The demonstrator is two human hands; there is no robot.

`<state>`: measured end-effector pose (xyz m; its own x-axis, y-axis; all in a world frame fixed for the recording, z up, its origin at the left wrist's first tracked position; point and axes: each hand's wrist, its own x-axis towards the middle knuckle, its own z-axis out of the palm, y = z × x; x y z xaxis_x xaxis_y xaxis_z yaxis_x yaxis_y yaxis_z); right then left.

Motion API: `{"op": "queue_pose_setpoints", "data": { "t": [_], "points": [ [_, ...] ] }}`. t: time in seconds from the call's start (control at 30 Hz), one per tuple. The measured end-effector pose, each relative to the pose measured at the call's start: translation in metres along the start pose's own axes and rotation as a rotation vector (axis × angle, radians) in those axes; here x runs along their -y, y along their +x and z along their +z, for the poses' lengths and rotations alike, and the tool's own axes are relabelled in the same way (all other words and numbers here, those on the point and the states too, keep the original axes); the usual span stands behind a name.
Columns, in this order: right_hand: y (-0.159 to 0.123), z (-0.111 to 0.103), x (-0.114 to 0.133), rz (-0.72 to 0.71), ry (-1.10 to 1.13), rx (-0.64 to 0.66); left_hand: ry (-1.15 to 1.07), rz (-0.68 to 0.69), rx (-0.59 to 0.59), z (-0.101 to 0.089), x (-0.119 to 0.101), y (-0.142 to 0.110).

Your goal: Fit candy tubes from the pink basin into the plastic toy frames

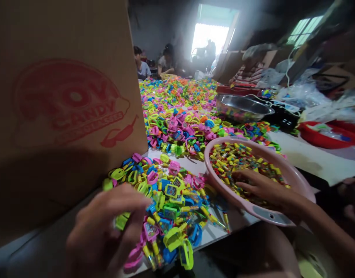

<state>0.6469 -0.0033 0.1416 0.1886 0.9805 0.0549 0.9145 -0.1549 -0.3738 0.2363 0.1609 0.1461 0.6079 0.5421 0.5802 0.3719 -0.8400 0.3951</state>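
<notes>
My left hand (107, 227), blurred, hovers at the left edge of the near pile, thumb and forefinger drawn together. What they pinch, if anything, I cannot make out. Beside it lie plastic toy watches (171, 190) in green, pink, blue and yellow, mixed with clear candy tubes (216, 222) with yellow ends. On the right, a pink oval basin (303, 185) holds many small yellow, red and blue candy pieces (238, 154). My right hand (258, 185) reaches over its near rim, fingers apart, with the fingertips among the pieces.
A tall cardboard box (67, 96) with red print walls off the left. Behind, a large heap of toy watches (180, 100) covers the table (293, 150). A metal bowl (243, 106) and a red basin (325, 139) stand farther right. Several people sit around the far side.
</notes>
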Motion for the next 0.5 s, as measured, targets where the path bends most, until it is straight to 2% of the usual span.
{"op": "queue_pose_setpoints", "data": {
  "t": [0.07, 0.13, 0.17, 0.23, 0.33, 0.5],
  "points": [
    [0.004, 0.011, -0.006, -0.02, 0.024, 0.11, 0.05, 0.063, 0.159, 0.016, 0.022, 0.057],
    [0.006, 0.019, -0.007, -0.014, 0.029, 0.174, 0.127, 0.16, 0.374, 0.03, 0.043, 0.106],
    [0.006, 0.021, -0.008, -0.008, 0.028, 0.195, 0.173, 0.208, 0.479, 0.036, 0.053, 0.127],
    [0.004, 0.021, -0.01, -0.003, 0.027, 0.226, 0.232, 0.267, 0.593, 0.049, 0.069, 0.158],
    [-0.003, 0.018, -0.016, -0.025, 0.014, 0.263, 0.297, 0.328, 0.67, 0.072, 0.087, 0.185],
    [-0.012, 0.017, -0.021, -0.08, -0.05, 0.321, 0.401, 0.393, 0.715, 0.109, 0.102, 0.201]
  ]
}}
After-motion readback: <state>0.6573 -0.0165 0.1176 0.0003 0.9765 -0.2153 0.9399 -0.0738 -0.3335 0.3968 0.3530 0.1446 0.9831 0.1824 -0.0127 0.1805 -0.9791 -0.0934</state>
